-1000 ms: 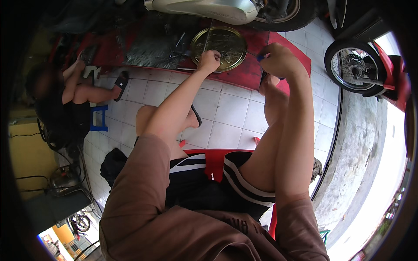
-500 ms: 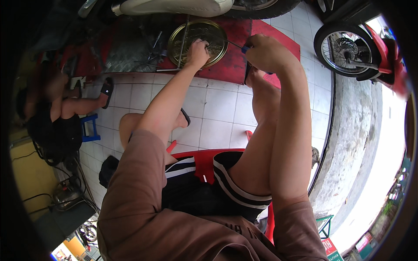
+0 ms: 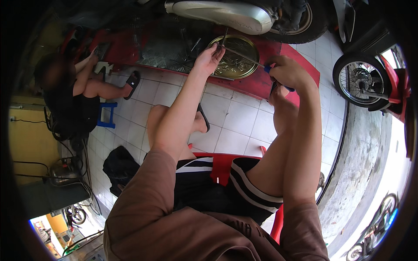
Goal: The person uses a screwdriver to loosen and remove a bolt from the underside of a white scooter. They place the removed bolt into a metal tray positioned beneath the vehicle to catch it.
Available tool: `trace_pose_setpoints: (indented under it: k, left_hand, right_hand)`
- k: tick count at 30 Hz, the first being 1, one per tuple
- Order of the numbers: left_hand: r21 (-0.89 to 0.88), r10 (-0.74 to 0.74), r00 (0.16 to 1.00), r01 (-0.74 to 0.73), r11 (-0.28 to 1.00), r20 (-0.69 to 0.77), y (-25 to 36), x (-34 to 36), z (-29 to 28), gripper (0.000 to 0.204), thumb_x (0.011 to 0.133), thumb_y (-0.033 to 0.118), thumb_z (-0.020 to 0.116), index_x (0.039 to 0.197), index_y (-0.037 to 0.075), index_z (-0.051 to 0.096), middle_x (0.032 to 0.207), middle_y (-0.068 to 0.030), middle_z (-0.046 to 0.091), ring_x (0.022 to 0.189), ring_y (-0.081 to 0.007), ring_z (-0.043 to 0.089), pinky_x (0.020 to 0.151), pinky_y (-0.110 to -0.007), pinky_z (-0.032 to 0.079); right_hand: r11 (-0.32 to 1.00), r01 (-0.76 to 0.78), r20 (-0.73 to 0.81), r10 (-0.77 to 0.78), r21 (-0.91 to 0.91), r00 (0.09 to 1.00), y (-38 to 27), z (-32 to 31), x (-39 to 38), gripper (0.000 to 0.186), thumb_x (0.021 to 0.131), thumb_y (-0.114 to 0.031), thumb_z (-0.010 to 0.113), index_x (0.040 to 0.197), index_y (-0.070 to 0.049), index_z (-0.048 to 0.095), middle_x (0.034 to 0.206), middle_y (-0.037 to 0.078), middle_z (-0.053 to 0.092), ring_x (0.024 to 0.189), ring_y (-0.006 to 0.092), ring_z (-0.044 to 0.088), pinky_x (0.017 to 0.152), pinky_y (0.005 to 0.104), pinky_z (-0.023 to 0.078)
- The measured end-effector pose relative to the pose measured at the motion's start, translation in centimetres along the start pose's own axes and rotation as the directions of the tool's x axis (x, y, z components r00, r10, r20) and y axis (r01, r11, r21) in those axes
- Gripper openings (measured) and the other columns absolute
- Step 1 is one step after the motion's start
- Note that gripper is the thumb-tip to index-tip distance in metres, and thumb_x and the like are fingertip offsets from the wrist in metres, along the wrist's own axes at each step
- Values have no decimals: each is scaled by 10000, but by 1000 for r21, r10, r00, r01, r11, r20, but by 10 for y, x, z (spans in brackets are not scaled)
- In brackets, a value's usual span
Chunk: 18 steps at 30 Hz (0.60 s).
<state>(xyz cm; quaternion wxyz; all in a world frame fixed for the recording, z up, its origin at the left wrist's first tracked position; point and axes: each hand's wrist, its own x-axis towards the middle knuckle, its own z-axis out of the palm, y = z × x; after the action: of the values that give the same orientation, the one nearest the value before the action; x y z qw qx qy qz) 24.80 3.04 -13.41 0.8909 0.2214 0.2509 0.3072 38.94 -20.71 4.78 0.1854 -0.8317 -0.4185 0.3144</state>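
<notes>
My right hand (image 3: pixel 289 74) is closed round the blue handle of a screwdriver (image 3: pixel 244 56). Its long metal shaft points left over a round gold-coloured tray (image 3: pixel 257 51) with a raised pattern or small pieces inside. At the far end of the shaft, my left hand (image 3: pixel 208 62) has thumb and fingers pinched together near the tray's left rim. A small dark piece seems to be between those fingertips, too small to name. The tray sits on a red platform (image 3: pixel 300 58).
A motorbike's silvery cover (image 3: pixel 222 15) and rear tyre stand just beyond the tray. Left, a person (image 3: pixel 65 91) sits by a blue stool (image 3: pixel 107 115). A red motorbike (image 3: pixel 383 82) is at the right. A dark bag-like bundle (image 3: pixel 119 167) lies on the tiles.
The whole view has shifted, so things sit further right and lower. My left hand has moved from over the tray's middle to its left rim, meeting the screwdriver's tip.
</notes>
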Motion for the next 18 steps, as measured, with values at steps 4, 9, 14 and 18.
trace_pose_setpoints:
  k: [4, 9, 14, 18]
  left_hand:
    - [-12, 14, 1000, -14, 1000, 4, 8, -5, 4, 119, 920, 100, 589, 976, -5, 587, 974, -110, 611, 906, -210, 629, 855, -286, 566]
    - [16, 42, 998, -41, 999, -54, 13, -8, 7, 121, 918, 101, 593, 977, -4, 585, 979, -111, 609, 909, -207, 626, 848, -290, 562]
    - [5, 62, 995, -62, 998, -79, 22, -22, 21, 83, 921, 78, 583, 952, 2, 569, 967, -106, 594, 878, -212, 615, 813, -304, 574]
    - [-17, 71, 995, -73, 997, -76, 49, -32, 29, 94, 909, 75, 600, 951, -4, 571, 964, -110, 585, 885, -206, 599, 823, -302, 562]
  right_hand:
    - [999, 32, -5, -32, -5, 999, 0, -3, -1, 454, 776, -161, 491, 1207, -107, 620, 899, 163, 682, 815, 258, 671, 797, 371, 512]
    - [996, 94, -39, -94, -3, 995, 2, -2, -1, 437, 769, -167, 526, 1190, -120, 634, 989, 164, 673, 855, 280, 671, 820, 370, 511]
    - [987, 158, -92, -159, -28, 983, 11, 2, 0, 407, 775, -164, 550, 1169, -121, 646, 1056, 162, 660, 879, 305, 667, 838, 373, 511]
    - [973, 223, -123, -215, 56, 969, 8, 4, -4, 419, 760, -84, 556, 1167, -122, 645, 1022, 172, 669, 868, 301, 673, 789, 364, 532]
